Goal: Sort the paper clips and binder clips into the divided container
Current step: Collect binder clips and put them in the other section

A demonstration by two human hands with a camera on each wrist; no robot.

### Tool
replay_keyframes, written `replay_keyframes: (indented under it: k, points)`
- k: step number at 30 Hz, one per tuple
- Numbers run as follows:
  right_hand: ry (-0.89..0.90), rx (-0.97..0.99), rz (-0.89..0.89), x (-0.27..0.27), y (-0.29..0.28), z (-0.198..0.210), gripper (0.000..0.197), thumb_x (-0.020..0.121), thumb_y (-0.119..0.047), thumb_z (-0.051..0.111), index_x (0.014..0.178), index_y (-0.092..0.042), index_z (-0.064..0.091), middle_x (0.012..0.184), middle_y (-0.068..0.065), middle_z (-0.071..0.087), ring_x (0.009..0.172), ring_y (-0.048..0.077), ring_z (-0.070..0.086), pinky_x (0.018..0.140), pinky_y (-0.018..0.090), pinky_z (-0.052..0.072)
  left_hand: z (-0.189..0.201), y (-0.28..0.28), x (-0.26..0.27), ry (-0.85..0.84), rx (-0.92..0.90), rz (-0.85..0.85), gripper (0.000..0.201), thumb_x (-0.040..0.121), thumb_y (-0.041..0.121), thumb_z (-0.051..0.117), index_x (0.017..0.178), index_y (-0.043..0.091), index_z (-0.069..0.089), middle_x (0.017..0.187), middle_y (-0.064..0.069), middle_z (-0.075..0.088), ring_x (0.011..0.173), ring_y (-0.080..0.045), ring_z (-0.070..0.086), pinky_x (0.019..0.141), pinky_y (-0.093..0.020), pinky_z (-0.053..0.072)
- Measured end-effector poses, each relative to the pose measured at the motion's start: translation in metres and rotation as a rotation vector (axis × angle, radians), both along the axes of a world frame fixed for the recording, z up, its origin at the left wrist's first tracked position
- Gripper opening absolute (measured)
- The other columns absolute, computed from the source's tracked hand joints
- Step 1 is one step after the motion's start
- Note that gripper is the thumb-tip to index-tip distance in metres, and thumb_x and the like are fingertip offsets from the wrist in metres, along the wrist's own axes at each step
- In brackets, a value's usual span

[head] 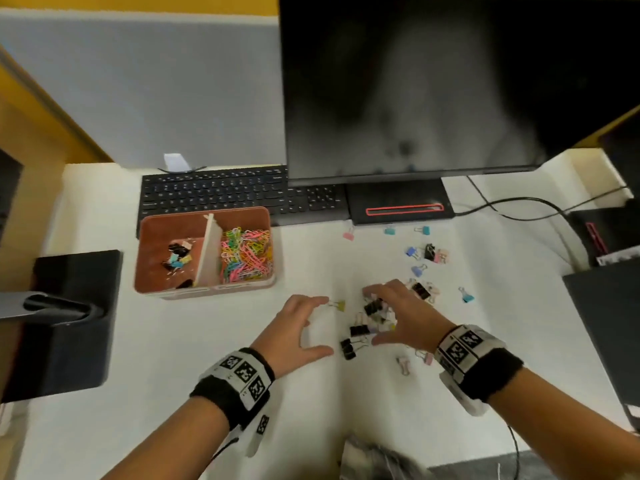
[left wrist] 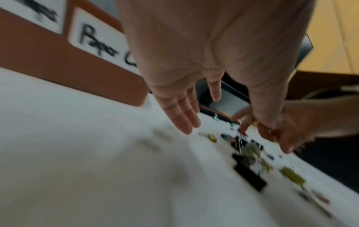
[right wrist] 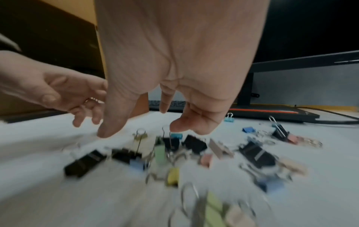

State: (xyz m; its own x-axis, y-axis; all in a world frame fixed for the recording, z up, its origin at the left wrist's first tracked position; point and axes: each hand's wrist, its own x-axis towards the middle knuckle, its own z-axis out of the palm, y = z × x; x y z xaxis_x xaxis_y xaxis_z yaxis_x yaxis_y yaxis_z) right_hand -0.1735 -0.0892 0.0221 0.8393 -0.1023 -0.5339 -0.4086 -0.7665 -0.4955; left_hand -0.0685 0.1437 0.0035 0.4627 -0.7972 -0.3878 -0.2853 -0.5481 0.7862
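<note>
A brown divided container (head: 166, 221) stands at the left of the desk. Its left compartment holds a few binder clips (head: 177, 258); its right one is full of coloured paper clips (head: 245, 252). A label reading "Paper C" (left wrist: 101, 46) is on its front. A pile of black and pastel binder clips (head: 360, 330) (right wrist: 194, 143) lies between my hands. My left hand (head: 325, 325) (left wrist: 233, 136) hovers open just left of the pile, fingers near a yellow clip (head: 341, 305). My right hand (head: 372, 315) (right wrist: 142, 130) is spread open over the pile and holds nothing.
More binder clips (head: 429, 252) are scattered toward the monitor base (head: 398, 202). A keyboard (head: 221, 192) lies behind the container, under a dark monitor (head: 433, 84). A black box (head: 69, 323) stands at left, a dark slab (head: 609, 323) at right, with cables (head: 519, 206) behind.
</note>
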Motion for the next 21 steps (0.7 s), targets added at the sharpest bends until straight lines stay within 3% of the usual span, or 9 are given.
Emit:
replay_keyframes:
  k: [3,7,11,14,18,21]
  points:
    - [0.007,-0.071,0.061,-0.015,0.002,-0.016,0.098,0.061,-0.047,0.081,0.139,-0.04,0.022,0.138,-0.001,0.03,0.118,0.02,0.046,0.092,0.038,0.049,-0.015,-0.022,-0.016,-0.038,0.062,-0.103,0.086,0.063,0.055,0.074,0.133,0.048,0.025,0.131,0.014,0.023,0.114,-0.009,0.036,0.1,-0.026,0.037]
    - [0.021,-0.15,0.103,-0.013,0.01,-0.032,0.084,0.068,-0.041,0.077,0.138,-0.037,0.03,0.146,0.003,0.021,0.117,0.025,0.049,0.087,0.039,0.05,-0.028,-0.047,-0.036,-0.125,0.129,-0.081,0.073,0.062,0.048,0.076,0.124,0.035,0.04,0.135,0.009,0.02,0.114,-0.012,0.033,0.098,-0.028,0.037]
    - [-0.08,-0.069,0.017,-0.006,0.008,-0.043,0.041,0.08,-0.026,0.067,0.12,-0.024,0.055,0.124,0.004,0.039,0.108,0.025,0.051,0.081,0.036,0.051,-0.043,-0.053,-0.039,-0.13,0.101,0.025,0.039,0.07,0.026,0.068,0.107,0.028,0.055,0.133,0.008,0.027,0.116,-0.018,0.043,0.099,-0.033,0.043]
    - [-0.125,-0.059,-0.002,-0.003,0.004,-0.047,0.017,0.085,-0.018,0.06,0.102,-0.014,0.063,0.113,0.005,0.048,0.098,0.026,0.054,0.079,0.038,0.05,-0.045,-0.05,-0.032,-0.1,0.046,0.076,0.037,0.071,0.015,0.067,0.105,0.023,0.058,0.121,0.012,0.035,0.109,-0.015,0.051,0.098,-0.032,0.046]
    - [-0.177,-0.042,0.017,0.0,-0.003,-0.048,0.011,0.087,-0.015,0.057,0.095,-0.013,0.065,0.109,0.003,0.052,0.093,0.023,0.055,0.077,0.026,0.043,-0.044,-0.046,-0.022,-0.128,0.038,0.074,0.04,0.072,0.011,0.067,0.109,0.022,0.059,0.111,0.011,0.042,0.099,-0.011,0.053,0.094,-0.029,0.047]
    - [-0.185,-0.006,0.022,0.001,-0.005,-0.044,0.011,0.087,-0.012,0.057,0.093,-0.012,0.066,0.107,0.002,0.054,0.091,0.021,0.057,0.076,0.028,0.046,-0.045,-0.042,-0.02,-0.137,0.046,0.054,0.058,0.074,0.012,0.061,0.124,0.039,0.05,0.109,0.009,0.037,0.096,-0.011,0.05,0.091,-0.022,0.045]
